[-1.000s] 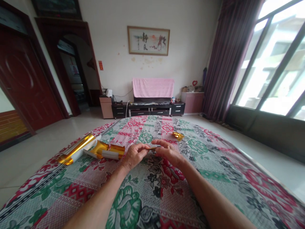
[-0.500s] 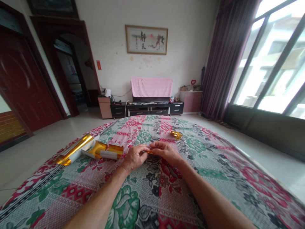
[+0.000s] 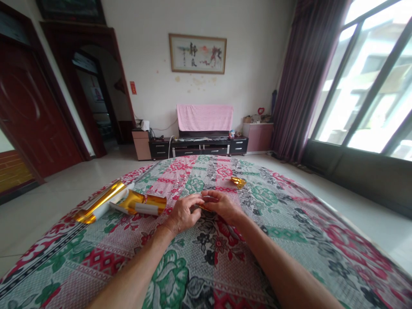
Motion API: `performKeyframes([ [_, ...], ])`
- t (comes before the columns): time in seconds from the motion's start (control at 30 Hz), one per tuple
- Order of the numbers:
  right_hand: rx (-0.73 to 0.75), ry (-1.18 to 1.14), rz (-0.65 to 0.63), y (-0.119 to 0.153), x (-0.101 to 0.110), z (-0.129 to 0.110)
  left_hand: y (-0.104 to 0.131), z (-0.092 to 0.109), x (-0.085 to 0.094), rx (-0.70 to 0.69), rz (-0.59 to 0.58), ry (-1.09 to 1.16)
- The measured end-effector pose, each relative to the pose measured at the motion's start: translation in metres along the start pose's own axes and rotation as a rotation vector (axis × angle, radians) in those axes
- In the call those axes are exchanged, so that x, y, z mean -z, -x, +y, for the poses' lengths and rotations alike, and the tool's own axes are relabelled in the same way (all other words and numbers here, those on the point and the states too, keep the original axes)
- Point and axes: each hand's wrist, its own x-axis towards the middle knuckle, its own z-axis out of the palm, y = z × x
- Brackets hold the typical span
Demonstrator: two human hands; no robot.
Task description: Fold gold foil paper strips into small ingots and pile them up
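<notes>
Close together over the middle of the table, my hands work on a small piece of gold foil [image 3: 204, 207], mostly covered by the fingers. My right hand [image 3: 223, 205] is closed on it, thumb and fingers pinching from the right. My left hand [image 3: 186, 212] curls at its left side, its fingertips meeting those of my right hand; its thumb stands a little away from the fingers. The exact contact of the left fingertips is hidden. Beyond my right hand lies a crumpled piece of gold foil [image 3: 238, 183].
Left of my hands lie a long gold foil roll [image 3: 103, 201] and a shorter gold piece with white parts [image 3: 149, 205]. A flowered cloth [image 3: 277, 257] covers the round table. Behind it stands a low black cabinet [image 3: 201, 148] with a pink cloth [image 3: 205, 117] above.
My left thumb has drawn back and down from the foil, widening the gap to its fingers. My right hand has shifted slightly; the other foil pieces lie still.
</notes>
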Motion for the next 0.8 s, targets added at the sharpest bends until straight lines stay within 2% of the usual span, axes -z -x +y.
performKeyframes([
  [0.2,0.022,0.076,0.045,-0.004,0.002,0.005,-0.001,-0.004,-0.003,-0.156,0.0,-0.204],
  [0.3,0.044,0.124,0.077,-0.006,0.003,0.009,-0.001,-0.002,-0.002,-0.221,-0.035,-0.31],
  [0.4,0.052,0.187,0.094,-0.005,0.002,0.008,-0.001,-0.002,-0.002,-0.245,-0.088,-0.317],
  [0.6,0.118,0.421,0.132,0.003,0.013,-0.008,0.002,-0.015,-0.003,-0.176,-0.112,-0.185],
  [0.67,0.164,0.525,0.093,0.004,0.021,-0.009,0.003,-0.019,-0.002,-0.141,-0.11,-0.142],
  [0.73,0.225,0.738,0.039,0.003,0.028,-0.008,0.003,-0.021,0.0,-0.115,-0.107,-0.109],
  [0.8,0.368,0.945,-0.052,0.003,0.031,-0.006,0.003,-0.023,0.001,-0.095,-0.108,-0.085],
])
